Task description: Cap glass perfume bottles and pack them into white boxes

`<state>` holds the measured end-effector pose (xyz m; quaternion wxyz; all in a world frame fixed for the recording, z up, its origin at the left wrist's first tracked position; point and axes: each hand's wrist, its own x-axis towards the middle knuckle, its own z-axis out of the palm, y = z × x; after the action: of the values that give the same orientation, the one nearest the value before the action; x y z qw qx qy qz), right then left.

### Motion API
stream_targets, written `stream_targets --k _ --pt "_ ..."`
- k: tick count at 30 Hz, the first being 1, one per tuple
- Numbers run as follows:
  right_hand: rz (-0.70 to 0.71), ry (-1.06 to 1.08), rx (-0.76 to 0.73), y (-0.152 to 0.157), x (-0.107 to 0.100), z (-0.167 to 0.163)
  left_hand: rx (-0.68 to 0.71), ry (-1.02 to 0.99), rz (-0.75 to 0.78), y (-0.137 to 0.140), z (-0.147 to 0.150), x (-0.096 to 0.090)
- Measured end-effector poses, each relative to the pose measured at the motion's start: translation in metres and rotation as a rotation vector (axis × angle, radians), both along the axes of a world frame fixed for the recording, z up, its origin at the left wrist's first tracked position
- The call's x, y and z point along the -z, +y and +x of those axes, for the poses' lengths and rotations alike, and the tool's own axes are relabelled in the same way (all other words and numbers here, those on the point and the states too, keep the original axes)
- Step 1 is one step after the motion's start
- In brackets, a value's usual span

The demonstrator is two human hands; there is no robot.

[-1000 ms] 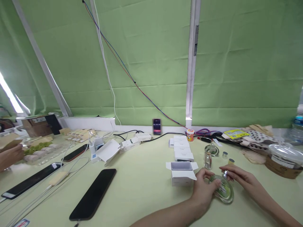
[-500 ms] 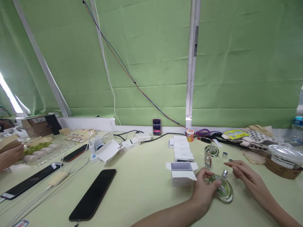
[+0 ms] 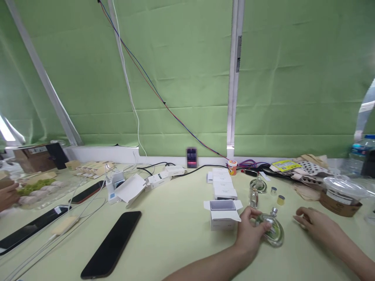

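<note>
My left hand (image 3: 251,229) is closed on the side of a round glass perfume bottle (image 3: 275,233) with green tint. The bottle leans back on the table, its silver spray neck bare. To the right, my right hand (image 3: 318,225) hovers low over the table, fingers loosely bent and apart, with nothing visible in it. Between the hands and further back lie a gold-sided cap (image 3: 281,200) and a silver cap (image 3: 273,190). A slim bottle (image 3: 253,198) and another round bottle (image 3: 259,185) stand behind. An opened white box (image 3: 223,223) sits left of my left hand.
More white boxes (image 3: 224,189) line up behind the opened one. A black phone (image 3: 113,244) lies left of centre, with cables and a tablet (image 3: 32,228) beyond. A lidded bowl (image 3: 341,201) stands right. Another person's hand (image 3: 8,196) shows at far left.
My right hand has drawn back to the right, away from the bottle neck and the caps, uncovering the gold-sided cap. My left hand keeps its hold on the perfume bottle.
</note>
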<state>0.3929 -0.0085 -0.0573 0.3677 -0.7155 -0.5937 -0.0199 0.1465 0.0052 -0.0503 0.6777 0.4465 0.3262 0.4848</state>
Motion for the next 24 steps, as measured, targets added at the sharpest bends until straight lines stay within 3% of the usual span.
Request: stream_targets --k 3,6,10,20,24 --pt "-0.071 0.148 -0.100 0.000 -0.013 -0.005 0.004 -0.009 -0.006 -0.001 0.000 -0.003" --pt "-0.005 0.397 -0.201 -0.003 -0.025 -0.020 0.008 0.007 -0.003 -0.002 -0.002 -0.007" --pt "0.072 0.596 -0.282 -0.006 -0.027 -0.040 0.037 0.026 0.005 -0.004 -0.003 -0.011" --pt "-0.004 0.526 -0.362 -0.015 -0.036 -0.064 0.050 0.074 0.017 -0.007 -0.004 -0.015" --pt "-0.023 0.502 -0.424 -0.014 -0.031 -0.064 0.059 0.067 0.006 -0.006 -0.004 -0.013"
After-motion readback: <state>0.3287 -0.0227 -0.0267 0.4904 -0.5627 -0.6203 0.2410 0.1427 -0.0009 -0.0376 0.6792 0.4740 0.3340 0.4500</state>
